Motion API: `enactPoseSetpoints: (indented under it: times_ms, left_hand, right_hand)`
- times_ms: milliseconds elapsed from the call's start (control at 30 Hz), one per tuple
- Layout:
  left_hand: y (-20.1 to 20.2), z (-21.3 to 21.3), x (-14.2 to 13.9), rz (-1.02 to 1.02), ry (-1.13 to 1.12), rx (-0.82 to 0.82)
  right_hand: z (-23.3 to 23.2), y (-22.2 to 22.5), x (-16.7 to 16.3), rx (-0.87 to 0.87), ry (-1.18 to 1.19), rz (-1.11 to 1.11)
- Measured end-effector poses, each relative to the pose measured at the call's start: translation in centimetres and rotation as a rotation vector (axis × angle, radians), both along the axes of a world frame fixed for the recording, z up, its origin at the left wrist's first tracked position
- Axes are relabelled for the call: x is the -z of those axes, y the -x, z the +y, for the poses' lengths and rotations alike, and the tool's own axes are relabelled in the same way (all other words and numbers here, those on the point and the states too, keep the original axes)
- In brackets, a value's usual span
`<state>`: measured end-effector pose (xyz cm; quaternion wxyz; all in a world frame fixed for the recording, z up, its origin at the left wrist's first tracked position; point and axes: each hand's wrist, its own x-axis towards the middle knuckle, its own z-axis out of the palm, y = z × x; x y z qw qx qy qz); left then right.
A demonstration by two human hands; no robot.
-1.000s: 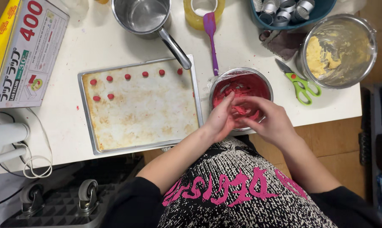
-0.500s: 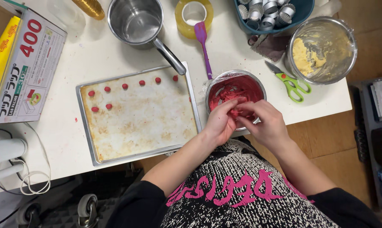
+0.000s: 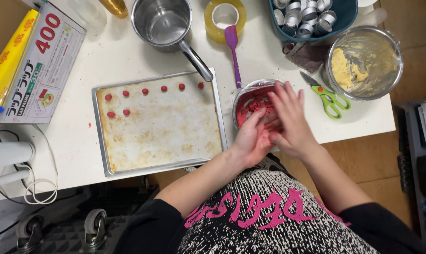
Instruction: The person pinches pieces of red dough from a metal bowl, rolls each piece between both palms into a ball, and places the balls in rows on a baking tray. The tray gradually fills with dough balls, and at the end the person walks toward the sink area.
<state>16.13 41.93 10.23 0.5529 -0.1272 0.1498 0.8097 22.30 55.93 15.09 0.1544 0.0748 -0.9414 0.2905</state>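
My left hand (image 3: 250,141) and my right hand (image 3: 290,117) are pressed palm to palm over a small metal bowl (image 3: 241,95) of red dough. The right hand lies on top with its fingers spread. A bit of red dough shows between the palms; most of it is hidden. Just left of the bowl lies a metal baking tray (image 3: 161,131). Several small red dough balls (image 3: 163,88) sit along its far edge and far left corner.
A saucepan (image 3: 162,21), a yellow tape roll (image 3: 225,16) and a purple spatula (image 3: 233,44) lie beyond the tray. Green scissors (image 3: 329,98), a steel bowl of yellow dough (image 3: 363,61) and a blue basket of metal moulds (image 3: 312,16) are at right. A wrap box (image 3: 39,66) is at left.
My fingers were pinching dough in the red bowl; now both hands have flattened against each other, the right hand laid over the left. The camera view has shifted slightly.
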Motion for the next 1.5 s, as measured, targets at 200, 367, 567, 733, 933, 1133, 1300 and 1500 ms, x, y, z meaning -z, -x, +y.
enactPoseSetpoints:
  times_ms: [200, 367, 567, 733, 933, 1133, 1300, 1500]
  left_hand:
    - [-1.2, 1.4, -1.0, 0.214, 0.047, -0.084]
    - [-1.3, 1.2, -1.2, 0.167, 0.127, 0.002]
    - [-0.7, 0.8, -0.6, 0.181, 0.053, -0.077]
    - [-1.3, 1.2, 0.2, 0.161, 0.102, -0.048]
    - [-0.9, 1.0, 0.9, 0.157, 0.09, -0.076]
    - [-1.6, 1.4, 1.8, 0.064, 0.125, -0.037]
    - [-1.5, 1.1, 2.9, 0.091, 0.039, -0.036]
    - [-1.3, 0.8, 1.8, 0.128, 0.077, -0.065]
  right_hand:
    - [-2.3, 1.3, 1.2, -0.172, 0.182, 0.164]
    - [-0.6, 2.9, 0.5, 0.061, 0.115, 0.139]
    - [-2.6, 1.5, 1.5, -0.084, 0.134, 0.103]
    - [-1.1, 3.3, 1.5, 0.049, 0.049, 0.152]
    - [-0.8, 1.7, 1.2, 0.109, 0.152, 0.041]
    - [-1.4, 1.8, 3.9, 0.101, 0.162, 0.051]
    - [0.3, 1.7, 3.2, 0.181, 0.096, 0.018]
    - [-1.8, 2.1, 2.6, -0.066, 0.041, 0.142]
